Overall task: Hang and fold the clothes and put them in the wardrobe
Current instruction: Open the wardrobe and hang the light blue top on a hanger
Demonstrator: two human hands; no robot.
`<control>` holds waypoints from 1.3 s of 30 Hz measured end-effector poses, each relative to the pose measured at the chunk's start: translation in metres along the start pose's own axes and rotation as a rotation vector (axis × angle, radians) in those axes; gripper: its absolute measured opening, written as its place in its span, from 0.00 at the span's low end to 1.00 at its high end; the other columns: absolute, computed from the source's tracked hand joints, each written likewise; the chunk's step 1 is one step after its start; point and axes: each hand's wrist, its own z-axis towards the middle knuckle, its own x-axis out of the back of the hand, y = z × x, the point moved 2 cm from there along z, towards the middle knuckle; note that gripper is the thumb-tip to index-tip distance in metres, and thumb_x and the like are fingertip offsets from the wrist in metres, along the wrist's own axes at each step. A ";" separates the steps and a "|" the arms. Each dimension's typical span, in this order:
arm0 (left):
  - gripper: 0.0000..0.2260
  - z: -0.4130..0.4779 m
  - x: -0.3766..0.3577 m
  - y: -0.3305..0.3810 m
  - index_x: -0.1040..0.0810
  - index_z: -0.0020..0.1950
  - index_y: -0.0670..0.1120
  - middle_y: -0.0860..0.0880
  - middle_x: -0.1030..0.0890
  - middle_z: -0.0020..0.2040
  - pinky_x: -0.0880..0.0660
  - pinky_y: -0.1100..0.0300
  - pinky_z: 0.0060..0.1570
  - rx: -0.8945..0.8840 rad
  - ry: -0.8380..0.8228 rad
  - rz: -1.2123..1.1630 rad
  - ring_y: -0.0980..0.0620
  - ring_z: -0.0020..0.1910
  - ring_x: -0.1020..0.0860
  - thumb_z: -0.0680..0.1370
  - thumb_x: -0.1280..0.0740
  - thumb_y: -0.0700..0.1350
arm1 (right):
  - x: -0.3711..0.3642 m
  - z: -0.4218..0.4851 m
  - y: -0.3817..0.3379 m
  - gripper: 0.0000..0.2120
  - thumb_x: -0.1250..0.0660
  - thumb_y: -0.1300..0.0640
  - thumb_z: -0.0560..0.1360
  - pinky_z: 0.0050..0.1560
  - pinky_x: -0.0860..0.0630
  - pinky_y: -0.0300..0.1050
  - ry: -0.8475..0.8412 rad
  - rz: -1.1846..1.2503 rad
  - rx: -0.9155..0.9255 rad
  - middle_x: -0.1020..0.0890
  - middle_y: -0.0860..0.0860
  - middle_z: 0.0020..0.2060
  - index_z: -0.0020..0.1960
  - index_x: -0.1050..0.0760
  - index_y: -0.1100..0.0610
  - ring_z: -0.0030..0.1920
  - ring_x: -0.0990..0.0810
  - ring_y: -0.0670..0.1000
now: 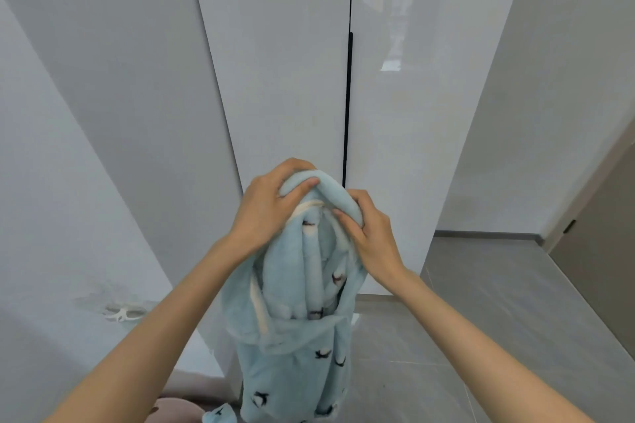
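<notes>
**Inspector:** Item under handling, and its location?

**Recorder:** One pale blue fleece garment (295, 354) with small dark motifs and cream piping. It is held up in the air before the wardrobe (292, 79) and hangs down bunched toward the grey tiled floor (481, 302). It is not inside the wardrobe.

**Inspector:** State of each grip?

**Recorder:** The left hand (268, 206) has its grip curled over the top fold, thumb pressed into the fleece. The right hand (367, 233) has its grip pinching the same rolled edge just beside it, fingers tucked under the fold.

**Inspector:** Wardrobe condition?

**Recorder:** Both white doors are closed, meeting at a dark vertical handle strip (348, 96).

**Inspector:** Other observations?

**Recorder:** A white hanger-like object (123, 313) sits low at left. I cannot tell what it rests on.
</notes>
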 end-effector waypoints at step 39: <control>0.06 0.249 -0.047 -0.176 0.26 0.45 0.57 0.53 0.20 0.32 0.25 0.55 0.34 0.326 0.180 0.216 0.55 0.30 0.25 0.74 0.31 0.56 | -0.006 0.392 0.237 0.21 0.40 0.62 0.78 0.60 0.34 0.43 0.218 -0.209 -0.238 0.36 0.56 0.64 0.69 0.40 0.62 0.64 0.34 0.54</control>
